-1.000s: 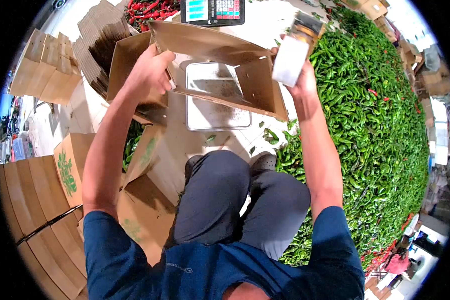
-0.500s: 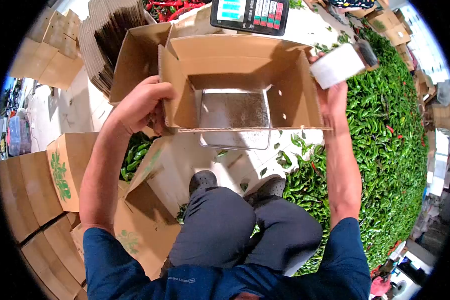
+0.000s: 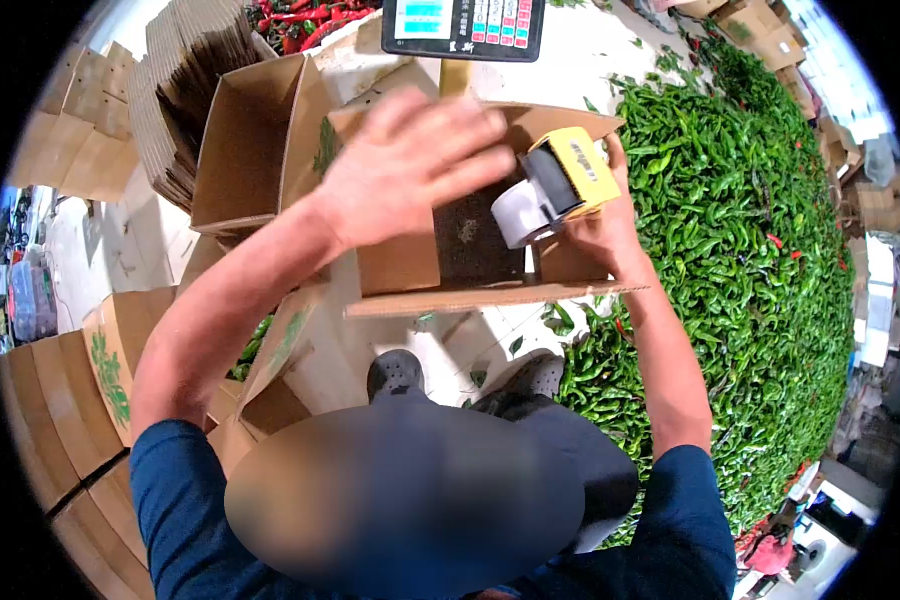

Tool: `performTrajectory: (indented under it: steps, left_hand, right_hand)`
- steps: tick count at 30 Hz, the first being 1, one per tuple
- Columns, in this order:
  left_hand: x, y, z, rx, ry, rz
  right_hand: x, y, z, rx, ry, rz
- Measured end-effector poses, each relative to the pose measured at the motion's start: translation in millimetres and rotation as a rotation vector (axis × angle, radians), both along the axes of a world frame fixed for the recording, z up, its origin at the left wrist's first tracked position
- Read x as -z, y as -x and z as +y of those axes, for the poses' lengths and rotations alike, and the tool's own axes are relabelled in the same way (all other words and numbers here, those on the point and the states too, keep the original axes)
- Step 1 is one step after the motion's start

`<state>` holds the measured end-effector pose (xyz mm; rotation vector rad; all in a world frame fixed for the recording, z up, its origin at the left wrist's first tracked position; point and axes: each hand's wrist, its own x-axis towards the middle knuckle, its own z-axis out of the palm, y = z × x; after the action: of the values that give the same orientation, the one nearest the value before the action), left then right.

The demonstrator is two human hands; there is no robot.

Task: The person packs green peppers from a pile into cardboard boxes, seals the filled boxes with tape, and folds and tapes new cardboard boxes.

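A cardboard box (image 3: pixel 400 255) stands before me with its top open. My left hand (image 3: pixel 410 165) hovers above its left side, fingers stretched out and apart, blurred, holding nothing. At the box's right end, my right hand (image 3: pixel 610 230) is closed round a tape dispenser (image 3: pixel 582 170). The dispenser has a yellow body, a dark roller and a white roll of tape (image 3: pixel 522 212); it tilts over the box opening. Part of the right hand's fingers is hidden behind the dispenser and the cardboard.
Green peppers (image 3: pixel 740 270) cover the floor on the right. A digital scale display (image 3: pixel 460 28) stands at the back. Another open box (image 3: pixel 245 145) and stacked flat cartons (image 3: pixel 165 110) are at the left, with closed cartons (image 3: pixel 55 390) nearer. Red peppers (image 3: pixel 310 22) lie behind.
My left hand has let go of the box's left side and moved right over the opening. The right hand has turned the tape dispenser inward over the box, which has tilted.
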<state>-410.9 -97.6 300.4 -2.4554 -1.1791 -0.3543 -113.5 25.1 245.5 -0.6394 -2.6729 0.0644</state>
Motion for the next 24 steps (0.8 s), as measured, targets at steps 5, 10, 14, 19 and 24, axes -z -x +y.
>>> performTrajectory:
  steps: [5, 10, 14, 19, 24]
  left_hand:
    - [19, -8, -15, -0.356, 0.004, -0.106]
    - [17, -14, -47, -0.094, 0.304, -0.172]
    - [18, 6, -28, -0.016, 0.493, -0.308]
    - [-2, 38, -11, -0.138, 1.301, -1.208]
    - [-10, -5, -44, -0.777, 0.521, -0.203]
  right_hand:
    - [-19, -13, -11, 0.176, 0.766, 0.585]
    - [-81, -42, -69, 0.355, 0.798, 1.151]
    - [-87, -31, -121, 0.322, 0.659, 0.837]
    - [-84, 53, -78, 0.467, 0.463, 0.843]
    - [-35, 66, -34, 0.571, 0.75, 0.98]
